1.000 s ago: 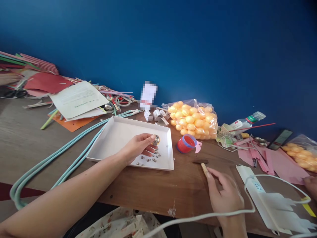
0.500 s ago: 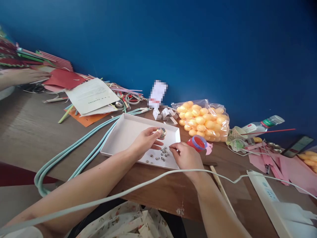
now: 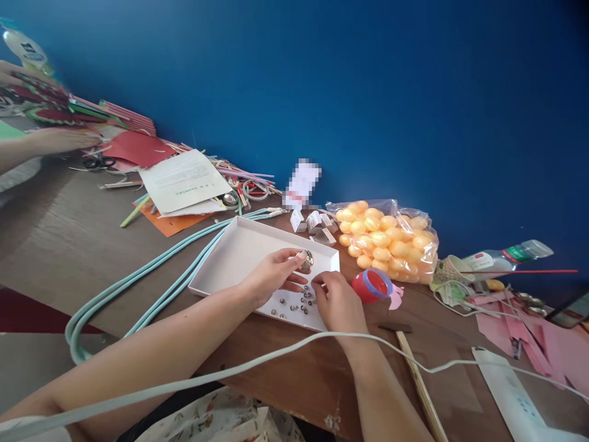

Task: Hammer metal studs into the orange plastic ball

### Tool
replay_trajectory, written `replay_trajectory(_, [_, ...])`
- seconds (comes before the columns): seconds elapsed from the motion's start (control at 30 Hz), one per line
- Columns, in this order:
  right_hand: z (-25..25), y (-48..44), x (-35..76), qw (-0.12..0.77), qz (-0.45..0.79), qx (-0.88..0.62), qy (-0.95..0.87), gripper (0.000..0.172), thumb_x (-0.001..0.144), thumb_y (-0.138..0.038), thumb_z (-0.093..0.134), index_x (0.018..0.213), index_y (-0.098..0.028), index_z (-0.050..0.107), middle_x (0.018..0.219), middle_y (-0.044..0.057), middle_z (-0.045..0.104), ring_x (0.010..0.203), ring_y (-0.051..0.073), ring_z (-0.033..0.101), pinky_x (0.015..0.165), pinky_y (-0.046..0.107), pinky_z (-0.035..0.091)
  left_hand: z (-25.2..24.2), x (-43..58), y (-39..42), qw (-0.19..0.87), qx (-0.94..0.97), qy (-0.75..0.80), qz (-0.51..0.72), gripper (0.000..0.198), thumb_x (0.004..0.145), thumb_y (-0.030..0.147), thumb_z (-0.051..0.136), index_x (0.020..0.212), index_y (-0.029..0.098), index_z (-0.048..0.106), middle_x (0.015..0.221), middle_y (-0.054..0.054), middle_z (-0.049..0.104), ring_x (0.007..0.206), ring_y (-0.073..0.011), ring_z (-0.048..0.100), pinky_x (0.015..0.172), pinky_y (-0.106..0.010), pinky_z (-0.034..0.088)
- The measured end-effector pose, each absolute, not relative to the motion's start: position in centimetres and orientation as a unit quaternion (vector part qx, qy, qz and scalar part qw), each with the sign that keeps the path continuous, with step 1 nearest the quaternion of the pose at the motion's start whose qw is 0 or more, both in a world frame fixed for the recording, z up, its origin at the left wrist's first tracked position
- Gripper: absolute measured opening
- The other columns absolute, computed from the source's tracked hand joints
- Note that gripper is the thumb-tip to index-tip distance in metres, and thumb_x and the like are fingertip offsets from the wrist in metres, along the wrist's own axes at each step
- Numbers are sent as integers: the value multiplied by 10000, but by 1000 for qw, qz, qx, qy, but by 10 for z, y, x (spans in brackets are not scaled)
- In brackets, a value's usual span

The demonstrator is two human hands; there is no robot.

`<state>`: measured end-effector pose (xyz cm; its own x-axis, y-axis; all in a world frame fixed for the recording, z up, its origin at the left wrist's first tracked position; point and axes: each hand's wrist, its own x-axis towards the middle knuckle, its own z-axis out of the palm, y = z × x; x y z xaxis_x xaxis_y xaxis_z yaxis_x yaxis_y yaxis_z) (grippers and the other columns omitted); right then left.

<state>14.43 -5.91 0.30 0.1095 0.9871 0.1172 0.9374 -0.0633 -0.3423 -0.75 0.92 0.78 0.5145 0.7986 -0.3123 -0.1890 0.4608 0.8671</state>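
A shiny silver ball point(image 3: 306, 261), perhaps a bell, is gripped between the thumb and fingers of my left hand point(image 3: 275, 274) above a shallow white box point(image 3: 232, 258). My right hand point(image 3: 338, 301) is over the box's right end with thumb and fingertips pinched together, close to the ball. What the pinch contains, if anything, is too small to see. Several small silver beads or tiny bells point(image 3: 304, 301) lie loose on the box floor beneath and between both hands.
Pale cords point(image 3: 151, 270) loop left of the box. Behind it stand folded tags point(image 3: 322, 236) and a bag of orange balls point(image 3: 386, 239). A red cup point(image 3: 370, 285), hammer point(image 3: 414, 362) and power strip point(image 3: 510, 393) lie right. A white cable point(image 3: 221, 371) crosses my forearms. Another person's hand point(image 3: 64, 140) is far left.
The camera view has shifted, so most things sit lower and to the right. My right fingertips are nearer the silver ball. At far left, more of the other person's hands shows.
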Motion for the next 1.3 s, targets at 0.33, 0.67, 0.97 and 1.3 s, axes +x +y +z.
replay_trajectory(0.33, [11, -69, 143, 530, 321, -622, -480, 213, 779, -374, 668, 861, -194, 589, 665, 10, 665, 604, 165, 648, 571, 294, 560, -1, -10, 13, 858, 321, 297, 271, 243, 823, 344, 636, 936, 129, 620, 836, -92, 686, 687, -112, 657, 627, -193, 552])
replay_trajectory(0.67, [15, -70, 137, 563, 371, -579, -458, 189, 784, -363, 676, 804, -187, 610, 550, -38, 608, 477, 113, 581, 530, 250, 501, 5, -9, 13, 865, 319, 322, 214, 419, 842, 505, 543, 858, 101, 651, 730, -80, 661, 568, -99, 603, 511, -179, 519])
replay_trajectory(0.97, [14, -69, 134, 627, 424, -523, -392, 167, 747, -302, 723, 792, -192, 606, 734, 4, 683, 512, 96, 582, 506, 240, 513, 6, -9, 13, 877, 279, 309, 242, 260, 863, 351, 574, 885, 103, 650, 772, -85, 659, 612, -98, 620, 593, -180, 543])
replay_trajectory(1.3, [5, -66, 135, 614, 490, -505, -357, 188, 731, -338, 737, 729, -169, 655, 614, -16, 638, 440, 69, 528, 419, 187, 477, 8, -11, 10, 878, 289, 282, 259, 228, 868, 288, 581, 1023, 126, 626, 862, -85, 659, 701, -110, 649, 668, -205, 550])
